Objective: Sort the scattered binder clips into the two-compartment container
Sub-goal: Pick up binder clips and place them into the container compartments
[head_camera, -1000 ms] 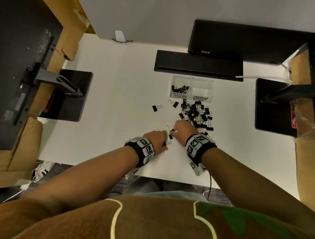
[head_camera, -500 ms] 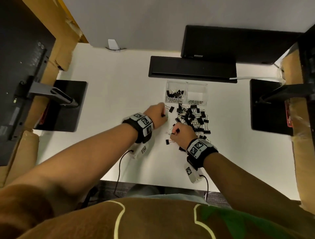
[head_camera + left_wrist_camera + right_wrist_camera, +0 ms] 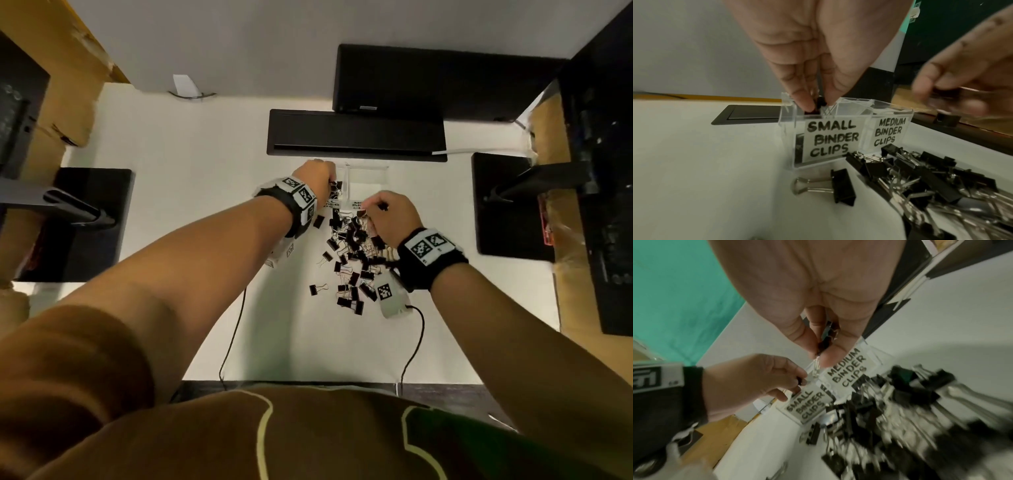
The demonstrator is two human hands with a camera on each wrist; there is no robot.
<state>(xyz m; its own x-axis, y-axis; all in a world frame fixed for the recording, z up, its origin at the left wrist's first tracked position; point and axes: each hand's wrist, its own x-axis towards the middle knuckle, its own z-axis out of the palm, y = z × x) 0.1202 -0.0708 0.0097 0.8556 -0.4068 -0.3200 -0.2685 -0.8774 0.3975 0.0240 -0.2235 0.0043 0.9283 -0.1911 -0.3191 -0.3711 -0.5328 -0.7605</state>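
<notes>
The left hand (image 3: 818, 53) has its grip pinched around a small black binder clip (image 3: 819, 104), thumb and fingertips (image 3: 804, 104) squeezing it right at the top opening of the container's (image 3: 846, 113) compartment labelled "SMALL BINDER CLIPS". The clip sits at rim level, fingertips dipping just inside that left compartment; the head view shows a few black clips already lying in there.

The right hand (image 3: 818, 293) is also gripping: its thumb and fingers are curled around another black clip (image 3: 825, 342), wire handles poking down out of the pinch. It hangs just above the front of the "MEDIUM BINDER CLIPS" compartment, so right of the left hand and a bit nearer the person. That view's pretty blurry, so the clip's size is hard to call.

The container is clear plastic, two compartments side by side, handwritten paper labels facing the person, standing on the white table (image 3: 191, 178). Just in front of the container, touching its front wall, is the messy pile of clips (image 3: 356, 253), black bodies with silver handles tangled together. One clip (image 3: 830, 186) lies on its own just in front of the small-clip side, and a couple of strays sit at the pile's near-left edge.

Behind the container there's a flat black panel (image 3: 356, 135), and black monitor bases (image 3: 78, 222) well off to either side.
</notes>
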